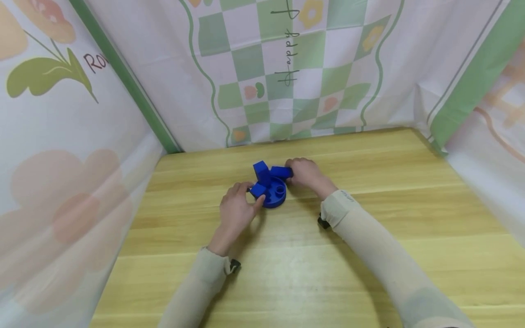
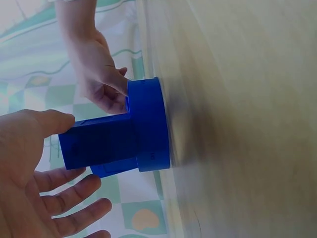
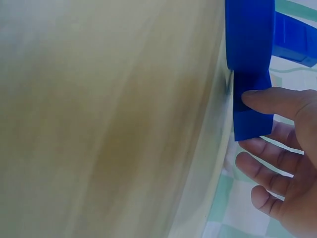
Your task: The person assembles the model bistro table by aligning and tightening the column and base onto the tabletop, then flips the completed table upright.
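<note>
A round blue tray-like base (image 1: 280,200) with raised rings inside sits on the wooden table. One blue rectangular block (image 1: 261,171) rises from its far side. My left hand (image 1: 238,207) pinches another blue block (image 2: 99,144) at the near left of the base, thumb on one side and index finger on the other. On the far right, my right hand (image 1: 305,174) grips a third blue block (image 3: 252,116) by its end, the thumb pressed on its face. In the right wrist view this block's inner end meets the base's edge; whether they are joined I cannot tell.
The wooden table (image 1: 287,273) extends around the hands. Behind it hangs a checkered curtain (image 1: 279,68), with printed cloth (image 1: 74,159) along the left side and a green-edged cloth (image 1: 471,77) at the right. Small black devices sit under both wrists.
</note>
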`<state>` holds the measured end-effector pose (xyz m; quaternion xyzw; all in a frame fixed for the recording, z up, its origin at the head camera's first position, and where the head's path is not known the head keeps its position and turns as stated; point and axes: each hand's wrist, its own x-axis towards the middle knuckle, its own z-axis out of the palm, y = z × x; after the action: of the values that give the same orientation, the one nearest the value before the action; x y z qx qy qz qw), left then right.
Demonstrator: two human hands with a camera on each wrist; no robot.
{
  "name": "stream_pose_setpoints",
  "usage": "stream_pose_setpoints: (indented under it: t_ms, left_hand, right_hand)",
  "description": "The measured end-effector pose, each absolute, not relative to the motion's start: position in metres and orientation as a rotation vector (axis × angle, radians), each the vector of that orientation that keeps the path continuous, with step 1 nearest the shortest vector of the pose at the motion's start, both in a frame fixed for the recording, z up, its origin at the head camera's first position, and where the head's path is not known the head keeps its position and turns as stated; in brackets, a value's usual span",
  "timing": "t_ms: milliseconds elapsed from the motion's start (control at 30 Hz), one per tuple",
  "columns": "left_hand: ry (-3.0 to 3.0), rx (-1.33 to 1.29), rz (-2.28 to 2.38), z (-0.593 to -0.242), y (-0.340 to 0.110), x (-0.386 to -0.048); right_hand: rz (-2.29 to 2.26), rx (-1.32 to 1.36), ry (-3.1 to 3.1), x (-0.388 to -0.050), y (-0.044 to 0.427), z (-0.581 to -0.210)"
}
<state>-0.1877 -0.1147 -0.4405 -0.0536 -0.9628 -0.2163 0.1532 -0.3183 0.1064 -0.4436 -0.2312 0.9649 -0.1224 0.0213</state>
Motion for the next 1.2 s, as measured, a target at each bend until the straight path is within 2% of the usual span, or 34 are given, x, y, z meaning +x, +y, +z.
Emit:
stream_pose_setpoints:
  t_ms: [633,1200]
  left_hand:
    - [-2.681,-0.167,-0.654,-0.443,-0.123,-0.193]
    - [-2.722,-0.101,-0.744,-0.443,-0.130,-0.197]
  right_hand:
    - [-0.546,-0.628,3.066,-0.314,0.125,-0.431]
    - [-0.596,-0.563,3.113,-0.293,0.138,-0.410]
